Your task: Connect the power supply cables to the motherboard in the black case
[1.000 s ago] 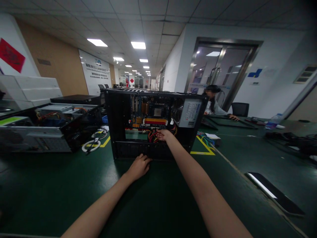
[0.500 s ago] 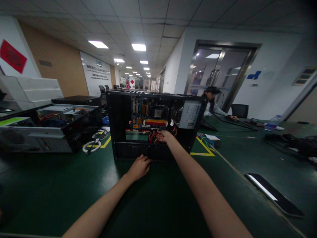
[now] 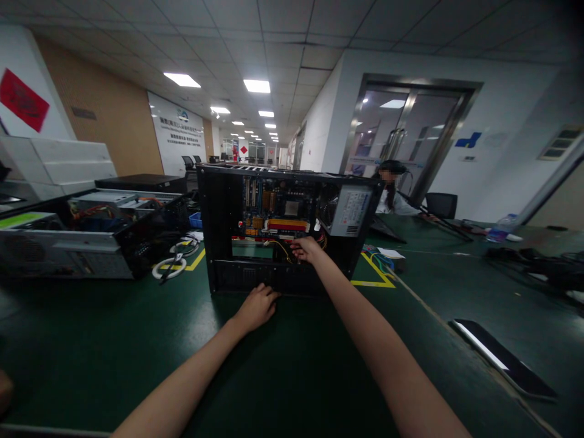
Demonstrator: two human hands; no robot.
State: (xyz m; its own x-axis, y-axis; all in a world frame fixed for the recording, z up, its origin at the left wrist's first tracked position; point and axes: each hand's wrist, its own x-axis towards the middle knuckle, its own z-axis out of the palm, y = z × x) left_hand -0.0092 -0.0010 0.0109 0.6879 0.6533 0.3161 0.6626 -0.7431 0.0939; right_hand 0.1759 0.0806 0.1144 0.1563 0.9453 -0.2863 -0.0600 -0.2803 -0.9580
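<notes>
A black computer case [image 3: 228, 277] stands on the green table with its open side toward me. Inside it are a motherboard [image 3: 255, 201] with red and yellow slots and, at upper right, a power supply [image 3: 350, 210] with a label. My right hand [image 3: 306, 250] reaches into the lower part of the case, fingers closed on a bundle of power cables [image 3: 283, 248]; the fingertips partly hide them. My left hand [image 3: 258, 306] lies at the bottom front edge of the case, fingers extended against it, holding nothing.
A second opened computer case [image 3: 86, 243] lies at left, beside a coiled white cable [image 3: 168, 267]. A phone-like dark slab [image 3: 504, 359] is at right, near black cables [image 3: 538, 267] and a bottle [image 3: 502, 226]. Another person [image 3: 395, 188] sits across the table.
My right hand has shifted slightly right inside the case, and the cables around it have moved, with fewer red ones showing. My left hand has stayed in place.
</notes>
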